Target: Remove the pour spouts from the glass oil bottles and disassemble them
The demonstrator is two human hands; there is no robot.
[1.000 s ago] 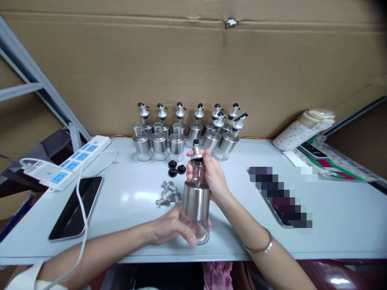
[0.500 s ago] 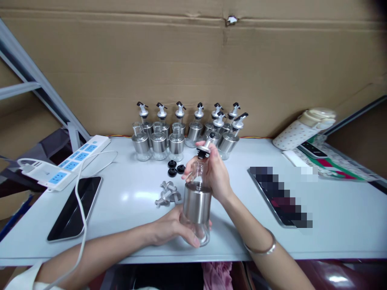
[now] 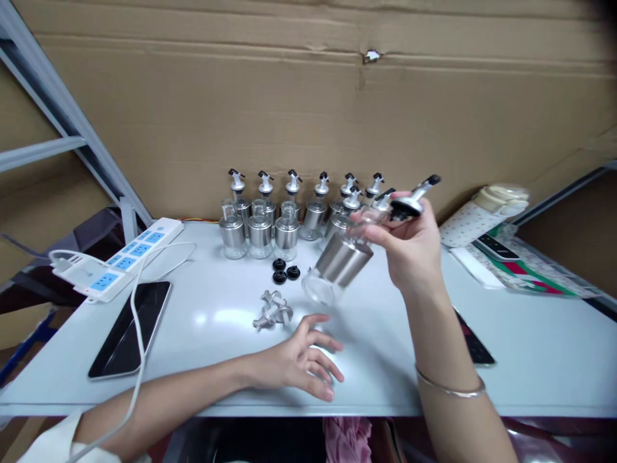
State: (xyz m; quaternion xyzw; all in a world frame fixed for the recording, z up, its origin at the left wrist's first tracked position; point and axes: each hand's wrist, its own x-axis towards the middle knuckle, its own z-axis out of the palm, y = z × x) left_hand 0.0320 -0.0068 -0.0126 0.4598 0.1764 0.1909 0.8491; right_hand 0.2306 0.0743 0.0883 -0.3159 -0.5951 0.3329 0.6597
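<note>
My right hand (image 3: 409,241) grips the neck of a glass oil bottle (image 3: 343,260) with a steel band, holding it tilted above the table. Its silver pourer spout (image 3: 409,202) with a black stopper points up to the right. Over the table's front part, my left hand (image 3: 313,360) is empty, fingers spread. Several silver spout pieces (image 3: 274,312) lie in a heap just beyond it. Behind those are three black stoppers (image 3: 279,273). Three bottles without spouts (image 3: 260,236) stand in a front row; bottles with spouts (image 3: 315,209) stand behind and to their right.
At left are a white power strip (image 3: 130,254) with a cable and a dark tablet (image 3: 132,328). Partly behind my right arm lies a phone (image 3: 475,344). A dotted flask (image 3: 477,212) leans at the right by a cardboard wall (image 3: 241,109).
My left hand has let go of the bottle's base and opened. My right hand has lifted the bottle up and to the right, tilting it, with the spout now in its neck.
</note>
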